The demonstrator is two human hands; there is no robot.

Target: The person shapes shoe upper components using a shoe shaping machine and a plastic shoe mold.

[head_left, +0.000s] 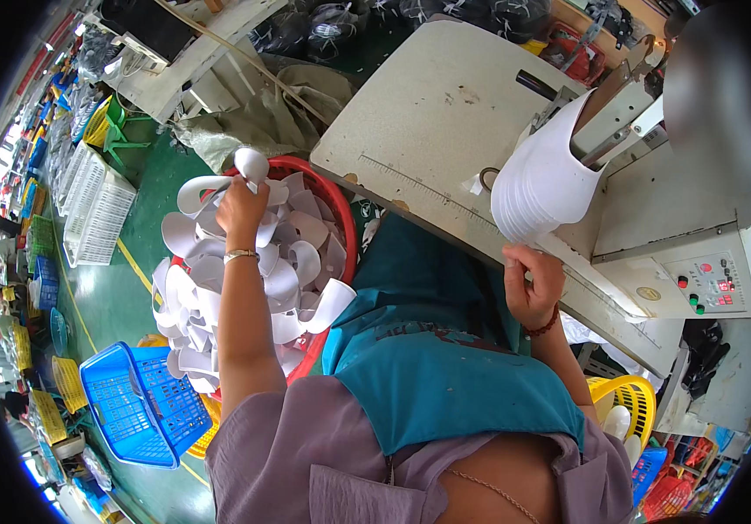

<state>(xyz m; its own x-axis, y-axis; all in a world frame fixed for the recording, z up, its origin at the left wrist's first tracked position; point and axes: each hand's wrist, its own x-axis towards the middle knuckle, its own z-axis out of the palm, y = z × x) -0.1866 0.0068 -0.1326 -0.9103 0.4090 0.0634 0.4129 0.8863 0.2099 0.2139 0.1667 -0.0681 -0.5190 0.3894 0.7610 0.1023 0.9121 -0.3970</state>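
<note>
My left hand (243, 210) reaches over a red tub (347, 205) on my left. Its fingers are closed on a white curved piece (251, 164), thin and cup-like, standing above the heap. Many similar loose white curved pieces (210, 271) fill the tub. At my right, a nested stack of white curved pieces (537, 183) hangs on the arm of a machine (616, 122). Just below that stack, my right hand (533, 284) is curled into a loose fist, with nothing visible in it. It looks apart from the stack, close to the worktable's near edge.
The machine's pale worktable (419, 105) carries a ruler scale along its near edge. A control panel (707, 284) with lit digits faces me at right. A blue basket (144, 402) stands beside the tub, a yellow basket (637, 397) by my right side, white crates (100, 205) farther left.
</note>
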